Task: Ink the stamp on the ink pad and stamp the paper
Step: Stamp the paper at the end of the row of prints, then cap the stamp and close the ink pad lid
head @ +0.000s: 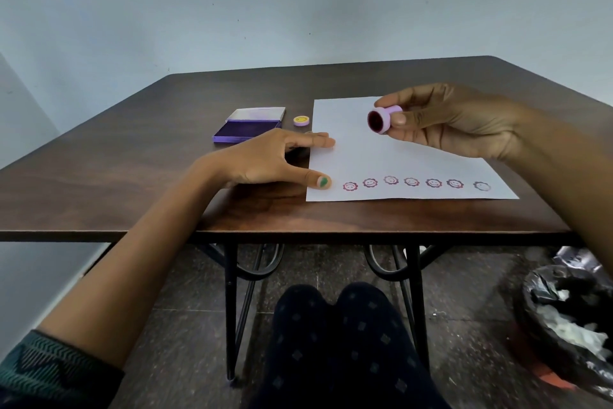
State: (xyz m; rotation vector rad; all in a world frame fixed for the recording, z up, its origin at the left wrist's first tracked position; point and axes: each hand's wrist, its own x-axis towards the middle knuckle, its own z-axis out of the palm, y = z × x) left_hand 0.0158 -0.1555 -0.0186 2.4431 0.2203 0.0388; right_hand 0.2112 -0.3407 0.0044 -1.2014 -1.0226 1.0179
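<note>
Between stamps: right hand [464,123] pinches the stamp [381,119] in its grip above the paper [381,156], face tilted sideways; left hand [265,159] spread on the paper's edge; next, likely re-ink at the open ink pad [247,131], beyond the left hand's grip.

One head-worn wide-angle camera looks forward and down from the seated person's eye level, close over the worktop [132,176], facing the wall [298,4].
</note>
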